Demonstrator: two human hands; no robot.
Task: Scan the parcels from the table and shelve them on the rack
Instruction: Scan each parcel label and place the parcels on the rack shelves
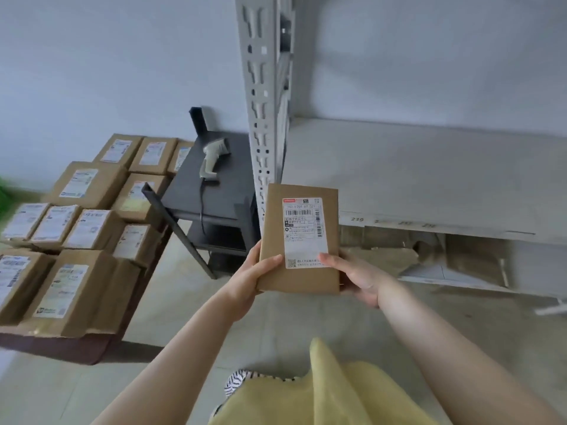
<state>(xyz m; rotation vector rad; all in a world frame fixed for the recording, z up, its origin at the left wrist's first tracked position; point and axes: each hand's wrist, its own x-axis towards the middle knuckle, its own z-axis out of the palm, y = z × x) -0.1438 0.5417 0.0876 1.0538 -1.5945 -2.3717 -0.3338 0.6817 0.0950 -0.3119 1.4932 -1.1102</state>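
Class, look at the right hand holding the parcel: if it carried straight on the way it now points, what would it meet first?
Probably the front edge of the rack shelf, just beyond the right hand and parcel. Depth is unclear, so it might pass beneath, toward the cardboard underneath.

One held parcel (299, 237), eleven parcels (87, 185) on the table, one scanner (211, 159).

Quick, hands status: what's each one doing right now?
Left hand: closed on the lower left edge of the parcel, thumb on its front.
Right hand: closed on the same parcel's lower right edge, thumb on the label.
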